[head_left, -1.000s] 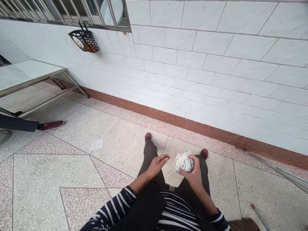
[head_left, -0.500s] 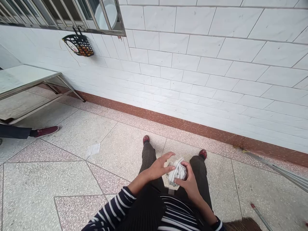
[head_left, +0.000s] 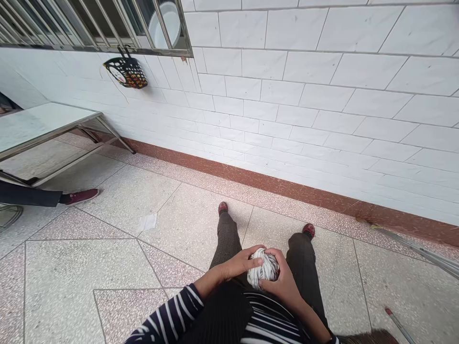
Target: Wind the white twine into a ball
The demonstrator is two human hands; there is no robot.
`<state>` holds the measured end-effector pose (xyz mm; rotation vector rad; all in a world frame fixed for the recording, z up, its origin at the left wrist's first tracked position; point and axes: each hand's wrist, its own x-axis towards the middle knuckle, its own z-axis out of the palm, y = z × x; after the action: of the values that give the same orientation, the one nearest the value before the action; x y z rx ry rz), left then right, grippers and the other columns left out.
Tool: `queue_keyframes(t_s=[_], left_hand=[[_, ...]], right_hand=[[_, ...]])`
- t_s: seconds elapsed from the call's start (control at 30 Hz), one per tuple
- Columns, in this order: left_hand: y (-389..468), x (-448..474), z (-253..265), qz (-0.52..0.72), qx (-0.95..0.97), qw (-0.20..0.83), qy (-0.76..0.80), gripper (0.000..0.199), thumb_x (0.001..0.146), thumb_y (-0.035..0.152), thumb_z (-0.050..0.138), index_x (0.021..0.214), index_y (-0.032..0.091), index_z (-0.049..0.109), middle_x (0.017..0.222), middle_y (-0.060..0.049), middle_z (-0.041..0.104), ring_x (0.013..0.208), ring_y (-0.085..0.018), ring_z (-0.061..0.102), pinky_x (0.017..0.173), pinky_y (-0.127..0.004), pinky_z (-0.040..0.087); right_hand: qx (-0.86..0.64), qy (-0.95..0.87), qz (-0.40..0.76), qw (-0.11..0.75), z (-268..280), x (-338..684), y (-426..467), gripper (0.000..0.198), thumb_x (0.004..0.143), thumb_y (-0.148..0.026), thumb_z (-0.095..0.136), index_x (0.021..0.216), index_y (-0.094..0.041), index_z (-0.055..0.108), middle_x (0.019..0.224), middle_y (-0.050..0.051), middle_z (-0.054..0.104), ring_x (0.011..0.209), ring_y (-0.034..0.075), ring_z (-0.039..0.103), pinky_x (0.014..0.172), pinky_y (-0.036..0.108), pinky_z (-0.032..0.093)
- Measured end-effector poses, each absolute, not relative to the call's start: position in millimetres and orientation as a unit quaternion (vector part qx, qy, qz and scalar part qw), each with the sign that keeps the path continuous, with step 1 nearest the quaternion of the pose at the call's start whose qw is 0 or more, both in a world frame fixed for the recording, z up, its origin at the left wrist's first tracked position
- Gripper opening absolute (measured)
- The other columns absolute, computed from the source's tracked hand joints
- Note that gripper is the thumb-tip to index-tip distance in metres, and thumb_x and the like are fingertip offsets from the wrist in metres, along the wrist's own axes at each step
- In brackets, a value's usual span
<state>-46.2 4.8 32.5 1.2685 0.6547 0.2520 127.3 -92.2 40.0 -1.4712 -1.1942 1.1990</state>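
Note:
A ball of white cord or strip with dark lines (head_left: 264,270) sits between my two hands, above my lap. My left hand (head_left: 241,263) curves round its left and far side, the thumb lying across the top. Against the right side, my right hand (head_left: 282,277) wraps it, thumb on the near face and fingers over the far edge. Both hands are closed on the ball. Its underside is hidden, and I cannot tell exactly what material it is wound from.
A metal-legged table (head_left: 53,125) stands at the left by the tiled wall. Another person's leg and shoe (head_left: 83,196) reach in below it. A black basket (head_left: 127,74) hangs from the window bars. White paper (head_left: 147,222) lies on the floor; poles (head_left: 416,247) lie along the right wall.
My left hand has closed in from beside the ball onto it, its fingers now round the far side. My right hand keeps its hold. The whole view has shifted slightly.

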Motion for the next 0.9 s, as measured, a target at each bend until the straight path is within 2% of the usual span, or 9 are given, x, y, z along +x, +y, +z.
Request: queue_keyframes(t_s=[0.1, 0.2, 0.33, 0.43, 0.53, 0.63, 0.77, 0.9], left_hand=[[3.9, -48.7, 32.8, 0.117, 0.545, 0.777, 0.292, 0.085, 0.075, 0.069, 0.072, 0.137, 0.013, 0.055, 0.117, -0.010, 0.065, 0.108, -0.025, 0.058, 0.098, -0.036, 0.043], [-0.9, -50.9, 33.2, 0.132, 0.530, 0.787, 0.287, 0.077, 0.075, 0.065, 0.074, 0.130, 0.013, 0.060, 0.111, -0.009, 0.065, 0.102, -0.023, 0.058, 0.094, -0.034, 0.043], [-12.3, -55.3, 31.3, 0.144, 0.503, 0.794, 0.309, 0.071, 0.074, 0.060, 0.077, 0.125, 0.012, 0.063, 0.109, -0.008, 0.065, 0.102, -0.022, 0.058, 0.093, -0.033, 0.043], [-18.6, -57.1, 31.0, 0.142, 0.494, 0.799, 0.310, 0.070, 0.074, 0.060, 0.077, 0.123, 0.012, 0.063, 0.107, -0.007, 0.066, 0.102, -0.022, 0.059, 0.096, -0.034, 0.042], [-21.6, -56.4, 31.7, 0.146, 0.503, 0.795, 0.306, 0.072, 0.072, 0.061, 0.078, 0.124, 0.013, 0.062, 0.104, -0.006, 0.065, 0.100, -0.022, 0.058, 0.096, -0.034, 0.043], [-24.0, -56.1, 29.9, 0.149, 0.540, 0.767, 0.313, 0.075, 0.072, 0.063, 0.076, 0.124, 0.012, 0.060, 0.104, -0.007, 0.064, 0.099, -0.022, 0.058, 0.093, -0.034, 0.044], [-28.5, -59.0, 23.3, 0.161, 0.569, 0.728, 0.348, 0.088, 0.068, 0.064, 0.078, 0.137, 0.016, 0.051, 0.118, -0.009, 0.063, 0.109, -0.025, 0.056, 0.100, -0.038, 0.044], [-32.2, -61.6, 26.1, 0.173, 0.568, 0.712, 0.376, 0.096, 0.067, 0.060, 0.080, 0.145, 0.015, 0.046, 0.130, -0.011, 0.061, 0.117, -0.028, 0.056, 0.106, -0.040, 0.043]], right_hand=[[-0.580, -0.520, 0.467, 0.418, 42.7, 126.0, -90.1, 0.060, 0.060, -0.017, 0.068, 0.117, -0.025, 0.051, 0.120, 0.005, 0.054, 0.112, 0.028, 0.056, 0.099, 0.040, 0.046], [-0.570, -0.554, 0.472, 0.382, 40.4, 128.4, -89.6, 0.064, 0.061, -0.017, 0.071, 0.121, -0.025, 0.051, 0.124, 0.006, 0.053, 0.115, 0.028, 0.056, 0.102, 0.042, 0.045], [-0.573, -0.590, 0.475, 0.314, 33.9, 138.2, -95.4, 0.071, 0.065, -0.031, 0.083, 0.130, -0.026, 0.055, 0.142, 0.010, 0.045, 0.130, 0.032, 0.049, 0.114, 0.046, 0.037], [-0.568, -0.590, 0.482, 0.312, 28.8, 144.5, -101.3, 0.088, 0.063, -0.043, 0.087, 0.142, -0.027, 0.051, 0.151, 0.012, 0.036, 0.141, 0.035, 0.039, 0.119, 0.049, 0.032], [-0.552, -0.575, 0.508, 0.327, 22.1, 143.7, -106.1, 0.106, 0.057, -0.044, 0.092, 0.150, -0.027, 0.044, 0.153, 0.014, 0.036, 0.145, 0.039, 0.034, 0.121, 0.055, 0.028], [-0.540, -0.560, 0.526, 0.344, 16.9, 137.0, -108.5, 0.102, 0.055, -0.041, 0.093, 0.146, -0.026, 0.048, 0.149, 0.015, 0.042, 0.142, 0.040, 0.039, 0.120, 0.058, 0.028], [-0.526, -0.537, 0.535, 0.386, 19.1, 130.0, -108.6, 0.091, 0.060, -0.043, 0.090, 0.140, -0.025, 0.051, 0.146, 0.015, 0.048, 0.137, 0.038, 0.045, 0.118, 0.055, 0.031], [-0.521, -0.466, 0.585, 0.410, 23.4, 130.6, -108.5, 0.097, 0.059, -0.048, 0.091, 0.142, -0.025, 0.047, 0.143, 0.013, 0.053, 0.132, 0.035, 0.052, 0.114, 0.052, 0.036]])
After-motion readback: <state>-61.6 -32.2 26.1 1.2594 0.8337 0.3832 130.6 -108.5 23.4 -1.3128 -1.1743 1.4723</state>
